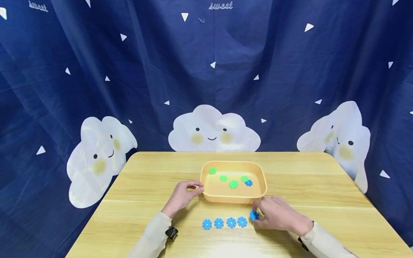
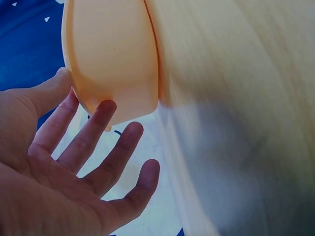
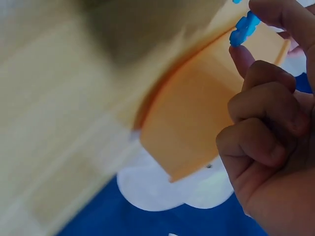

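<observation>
My left hand [image 1: 181, 196] pinches the rim of an orange plastic tray [image 1: 222, 199] at its left side with thumb and index finger. In the left wrist view the other fingers [image 2: 129, 140] are spread beside the tray's outer wall. My right hand [image 1: 279, 214] pinches a blue notched snowflake disc [image 1: 254, 215] between thumb and index finger, its remaining fingers curled in the right wrist view. This disc is tilted at the right end of a row of several blue discs [image 1: 231, 222] on the table. Inside the tray lie several green discs [image 1: 233, 184] and one blue disc [image 1: 248, 182].
The light wooden table [image 1: 135, 208] runs back to a dark blue curtain [image 1: 155, 71] with white clouds and triangles. The tray stands behind the row of discs, between the two hands.
</observation>
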A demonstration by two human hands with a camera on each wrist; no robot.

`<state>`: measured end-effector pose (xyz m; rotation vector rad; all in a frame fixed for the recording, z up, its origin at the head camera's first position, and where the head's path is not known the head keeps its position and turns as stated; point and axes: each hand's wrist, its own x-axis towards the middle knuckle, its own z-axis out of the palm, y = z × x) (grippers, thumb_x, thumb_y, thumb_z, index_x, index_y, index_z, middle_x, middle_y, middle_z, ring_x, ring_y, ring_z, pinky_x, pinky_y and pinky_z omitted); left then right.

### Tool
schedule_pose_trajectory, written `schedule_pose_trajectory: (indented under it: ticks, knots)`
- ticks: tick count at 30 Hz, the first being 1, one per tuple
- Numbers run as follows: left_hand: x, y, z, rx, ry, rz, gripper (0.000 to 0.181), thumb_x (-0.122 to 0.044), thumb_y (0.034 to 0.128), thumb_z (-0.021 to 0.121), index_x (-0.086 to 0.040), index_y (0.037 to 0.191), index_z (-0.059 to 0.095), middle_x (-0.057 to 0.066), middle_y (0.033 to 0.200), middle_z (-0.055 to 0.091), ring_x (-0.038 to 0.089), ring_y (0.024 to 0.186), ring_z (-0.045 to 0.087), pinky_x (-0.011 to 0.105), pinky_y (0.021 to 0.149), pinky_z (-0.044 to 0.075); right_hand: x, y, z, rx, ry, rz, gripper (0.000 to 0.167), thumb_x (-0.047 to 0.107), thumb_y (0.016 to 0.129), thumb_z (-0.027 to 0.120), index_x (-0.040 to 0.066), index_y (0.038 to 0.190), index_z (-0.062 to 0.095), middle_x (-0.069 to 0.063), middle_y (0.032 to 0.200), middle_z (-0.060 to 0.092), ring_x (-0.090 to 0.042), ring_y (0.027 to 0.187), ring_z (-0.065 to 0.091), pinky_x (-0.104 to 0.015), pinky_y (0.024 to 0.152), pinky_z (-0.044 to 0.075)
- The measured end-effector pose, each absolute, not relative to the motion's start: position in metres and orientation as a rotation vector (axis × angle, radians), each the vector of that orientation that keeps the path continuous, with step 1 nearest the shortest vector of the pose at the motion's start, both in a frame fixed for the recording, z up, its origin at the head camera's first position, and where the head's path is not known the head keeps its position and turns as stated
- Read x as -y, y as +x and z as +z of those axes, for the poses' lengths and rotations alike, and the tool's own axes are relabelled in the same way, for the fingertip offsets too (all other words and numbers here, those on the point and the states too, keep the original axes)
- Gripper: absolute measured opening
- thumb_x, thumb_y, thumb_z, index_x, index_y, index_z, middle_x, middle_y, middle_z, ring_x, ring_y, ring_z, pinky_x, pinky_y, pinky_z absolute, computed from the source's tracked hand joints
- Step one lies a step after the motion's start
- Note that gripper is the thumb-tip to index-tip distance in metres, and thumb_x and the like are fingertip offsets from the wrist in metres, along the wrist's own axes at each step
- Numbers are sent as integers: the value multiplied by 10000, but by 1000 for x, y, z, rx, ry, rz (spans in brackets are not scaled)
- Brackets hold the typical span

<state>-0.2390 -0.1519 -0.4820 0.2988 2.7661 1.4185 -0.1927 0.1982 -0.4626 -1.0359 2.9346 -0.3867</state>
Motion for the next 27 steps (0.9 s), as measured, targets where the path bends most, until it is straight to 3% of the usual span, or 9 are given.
schedule_pose_trajectory:
  ticks: [19,27]
  knots:
    - [151,-239,-480,-2763,282,1427,179,-254,954,739,-143,1087,781,19,1171,751,261,1086,656,453,886,521,-210,-206,-483,-2780,-1008,-593,190,325,778,856,257,890,719,200,593,430,38,520,331,-193,487,272]
    - [151,-239,-480,-2771,271,1423,178,-261,951,741,-153,1086,784,8,1168,752,261,1092,655,446,880,520,-211,-206,-485,-2749,-1030,-647,239,395,782,871,259,928,740,207,624,466,42,549,371,-189,514,317]
